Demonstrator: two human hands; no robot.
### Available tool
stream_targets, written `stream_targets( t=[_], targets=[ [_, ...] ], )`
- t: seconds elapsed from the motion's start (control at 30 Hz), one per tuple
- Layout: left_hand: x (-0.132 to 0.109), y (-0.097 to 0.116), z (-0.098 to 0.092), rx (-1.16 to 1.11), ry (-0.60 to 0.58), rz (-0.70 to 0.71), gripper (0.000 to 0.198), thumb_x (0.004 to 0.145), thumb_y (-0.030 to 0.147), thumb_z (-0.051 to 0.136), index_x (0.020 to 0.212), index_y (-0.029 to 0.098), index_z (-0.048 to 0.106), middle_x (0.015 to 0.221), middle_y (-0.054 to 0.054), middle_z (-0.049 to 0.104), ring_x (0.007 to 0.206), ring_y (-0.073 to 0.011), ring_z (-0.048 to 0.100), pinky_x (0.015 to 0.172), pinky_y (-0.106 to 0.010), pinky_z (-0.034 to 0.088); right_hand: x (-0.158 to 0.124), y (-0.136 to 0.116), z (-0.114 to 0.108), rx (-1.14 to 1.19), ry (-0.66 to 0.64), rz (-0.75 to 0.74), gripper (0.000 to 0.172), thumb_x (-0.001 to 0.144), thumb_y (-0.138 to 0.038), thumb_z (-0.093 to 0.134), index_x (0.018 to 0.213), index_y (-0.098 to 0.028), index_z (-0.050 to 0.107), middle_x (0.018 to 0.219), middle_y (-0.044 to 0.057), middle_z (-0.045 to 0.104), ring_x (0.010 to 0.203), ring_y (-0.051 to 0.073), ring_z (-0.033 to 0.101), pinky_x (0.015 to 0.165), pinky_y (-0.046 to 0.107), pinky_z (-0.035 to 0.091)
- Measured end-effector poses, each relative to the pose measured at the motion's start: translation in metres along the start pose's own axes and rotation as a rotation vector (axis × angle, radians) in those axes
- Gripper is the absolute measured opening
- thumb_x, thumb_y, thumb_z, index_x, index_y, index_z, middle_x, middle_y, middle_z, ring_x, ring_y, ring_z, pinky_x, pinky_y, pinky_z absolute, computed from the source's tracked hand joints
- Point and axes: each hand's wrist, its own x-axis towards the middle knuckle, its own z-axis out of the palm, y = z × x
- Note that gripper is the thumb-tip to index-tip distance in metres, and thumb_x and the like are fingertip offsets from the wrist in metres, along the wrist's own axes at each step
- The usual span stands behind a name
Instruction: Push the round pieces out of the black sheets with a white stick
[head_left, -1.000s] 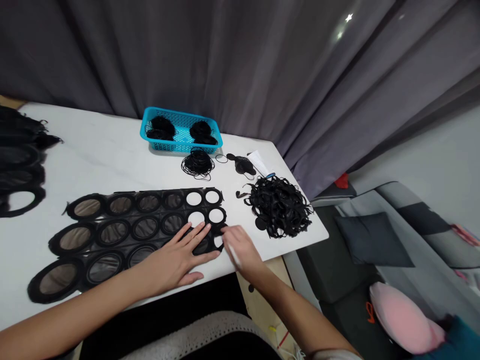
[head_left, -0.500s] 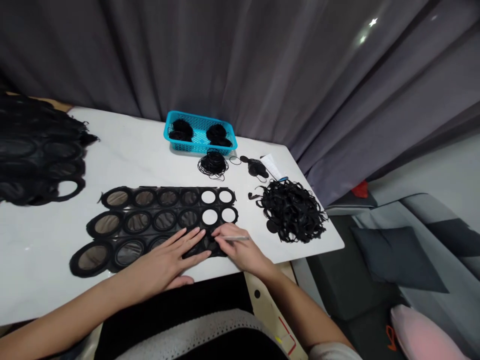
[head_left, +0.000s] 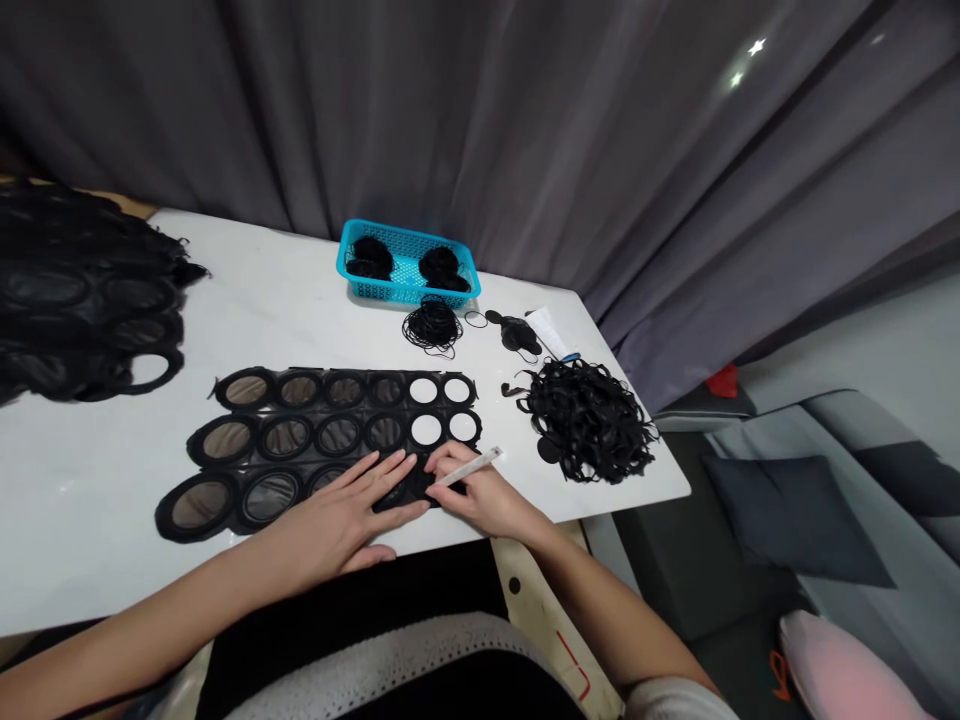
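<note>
A black sheet of joined rings [head_left: 281, 436] lies on the white table, in three rows. Most rings have dark sheer material across them; several at the right end of the two far rows show white through. My left hand [head_left: 341, 520] rests flat on the nearest row, fingers spread, pressing the sheet and covering part of it. Close to its fingertips, my right hand [head_left: 480, 495] grips a slim silver tool, shaped like a craft knife [head_left: 471, 465], like a pen. Its rear end points up to the right; the tip is hidden at the near right rings.
A blue basket [head_left: 409, 297] with black bundles stands at the back, black loops [head_left: 433, 326] before it. Black scraps [head_left: 592, 420] are heaped at right near a white tube [head_left: 551, 332] and dark discs [head_left: 517, 333]. More black ring sheets [head_left: 90, 300] are piled at left.
My right hand has turned the tool, so its rear end now points further up and shows more of its length. My left hand still presses the sheet. The view has shifted slightly.
</note>
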Motion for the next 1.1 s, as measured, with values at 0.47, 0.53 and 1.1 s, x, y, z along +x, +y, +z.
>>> stream_targets(
  t=[0.47,0.53,1.1],
  targets=[
    [0.001,0.002,-0.004,0.053,0.04,0.011,0.06,0.1,0.052,0.055,0.156,0.04,0.036,0.169,-0.006,0.019,0.152,-0.0321,0.029,0.123,-0.047,0.023,-0.011,-0.003,0.014,-0.126,0.064,-0.117,0.012,0.101,-0.021,0.052,0.09,-0.021,0.058,0.12,0.009,0.059,0.112,0.021,0.054,0.099,0.038,0.047],
    [0.002,0.002,-0.003,0.055,0.037,0.014,0.06,0.1,0.052,0.056,0.156,0.04,0.036,0.169,-0.006,0.019,0.152,-0.0322,0.028,0.124,-0.047,0.022,-0.01,-0.001,0.011,-0.036,0.068,-0.07,0.014,0.1,-0.023,0.055,0.087,-0.021,0.058,0.118,0.007,0.06,0.112,0.02,0.057,0.099,0.035,0.047],
    [0.003,0.003,-0.004,0.007,0.025,-0.006,0.056,0.1,0.05,0.057,0.153,0.041,0.042,0.169,-0.004,0.021,0.152,-0.031,0.028,0.125,-0.046,0.019,0.001,0.008,0.01,0.111,0.127,0.016,0.018,0.092,-0.023,0.065,0.075,-0.02,0.057,0.108,0.004,0.062,0.096,0.016,0.062,0.086,0.03,0.048]
  ],
)
